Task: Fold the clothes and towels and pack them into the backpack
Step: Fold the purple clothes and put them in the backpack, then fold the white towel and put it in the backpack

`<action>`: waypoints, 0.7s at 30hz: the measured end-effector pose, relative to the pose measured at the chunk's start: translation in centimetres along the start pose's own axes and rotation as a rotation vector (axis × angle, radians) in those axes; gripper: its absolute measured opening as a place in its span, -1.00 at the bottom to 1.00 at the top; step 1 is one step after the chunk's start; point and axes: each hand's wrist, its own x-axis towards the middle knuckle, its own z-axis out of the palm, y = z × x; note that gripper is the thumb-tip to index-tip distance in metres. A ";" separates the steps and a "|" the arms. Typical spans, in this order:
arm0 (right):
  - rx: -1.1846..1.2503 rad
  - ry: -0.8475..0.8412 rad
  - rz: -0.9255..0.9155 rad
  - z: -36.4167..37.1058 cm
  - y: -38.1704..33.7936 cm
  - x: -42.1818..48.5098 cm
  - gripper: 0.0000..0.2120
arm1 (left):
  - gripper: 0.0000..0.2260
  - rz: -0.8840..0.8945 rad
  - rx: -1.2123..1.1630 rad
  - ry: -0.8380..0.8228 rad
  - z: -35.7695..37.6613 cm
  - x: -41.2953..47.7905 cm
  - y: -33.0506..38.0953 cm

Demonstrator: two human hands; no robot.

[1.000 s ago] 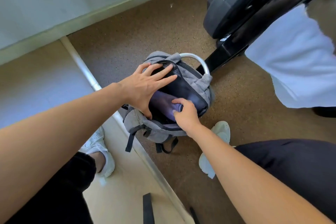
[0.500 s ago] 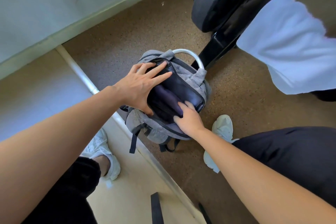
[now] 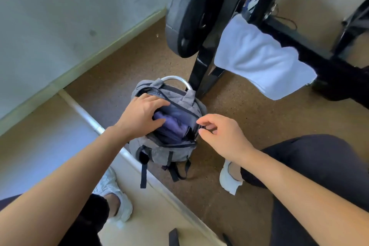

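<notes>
- Head view: left hand (image 3: 142, 114) curls its fingers over the open rim of the grey backpack (image 3: 171, 154), thumb on the purple clothes (image 3: 173, 124) inside.
- Just beside the opening, the right hand (image 3: 221, 136) hovers loosely curled, holding nothing.

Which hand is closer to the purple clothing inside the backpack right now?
Left. The left hand grips the rim of the backpack, its thumb touching the purple clothing. The right hand hovers beside the opening's right edge, off the clothing.
</notes>
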 end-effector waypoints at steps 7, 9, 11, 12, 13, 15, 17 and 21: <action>0.359 0.702 0.171 -7.4 1.2 -0.8 -0.95 | -0.79 -0.055 -0.345 0.036 -3.0 1.5 8.3; 0.550 0.874 0.287 -8.3 2.2 -0.4 -0.82 | -0.83 -0.082 -0.449 0.039 -3.8 3.0 10.6; 0.704 0.989 0.396 -9.3 3.2 -0.1 -0.58 | -0.83 -0.149 -0.585 0.030 -4.5 5.0 12.7; 0.803 1.010 0.452 -9.6 3.5 0.3 -0.47 | -0.83 -0.190 -0.664 0.029 -4.8 5.9 13.4; 0.919 1.013 0.501 -10.2 3.8 0.4 -0.40 | -0.84 -0.230 -0.734 0.028 -5.0 6.9 14.2; 1.080 0.962 0.528 -11.2 4.3 0.4 -0.45 | -0.85 -0.309 -0.824 0.029 -5.0 8.4 15.9; 1.069 0.902 0.519 -11.4 4.6 0.5 -0.72 | -0.86 -0.354 -0.839 0.023 -4.5 9.3 17.4; 0.963 0.884 0.463 -11.2 4.9 0.5 -0.89 | -0.87 -0.308 -0.779 -0.024 -3.1 10.4 19.6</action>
